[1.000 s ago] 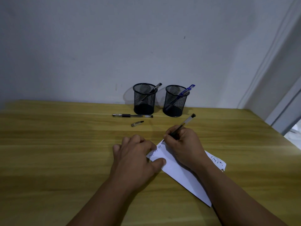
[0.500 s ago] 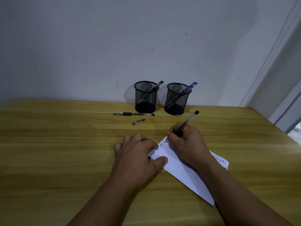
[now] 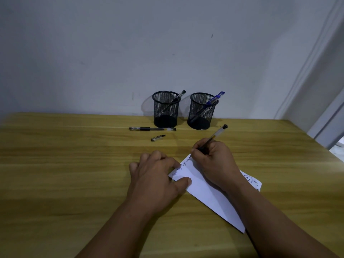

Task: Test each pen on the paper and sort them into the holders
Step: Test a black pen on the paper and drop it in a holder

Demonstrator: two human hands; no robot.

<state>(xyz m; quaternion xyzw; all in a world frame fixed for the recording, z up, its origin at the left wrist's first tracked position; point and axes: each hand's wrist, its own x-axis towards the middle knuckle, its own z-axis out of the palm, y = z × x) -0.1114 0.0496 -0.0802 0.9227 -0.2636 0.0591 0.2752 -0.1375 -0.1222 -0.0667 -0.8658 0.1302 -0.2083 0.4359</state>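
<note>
Your right hand (image 3: 214, 162) grips a clear-barrelled black pen (image 3: 214, 135), tip on the white paper sheet (image 3: 210, 192) at the desk's centre, scribbles unreadable. Your left hand (image 3: 156, 175) presses it, fingers relaxed. Black mesh holders (image 3: 165, 110) stand at twelve o'clock.

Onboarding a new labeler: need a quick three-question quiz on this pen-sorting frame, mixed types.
1. True or false: the left hand grips a pen.
2. Which holder has the blue pen? A) left holder B) right holder
3. Fill in: beside the loose pen on the table lies a pen ____.

Key
1. False; it presses on the paper while the right hand writes with the held pen.
2. B
3. cap
</note>
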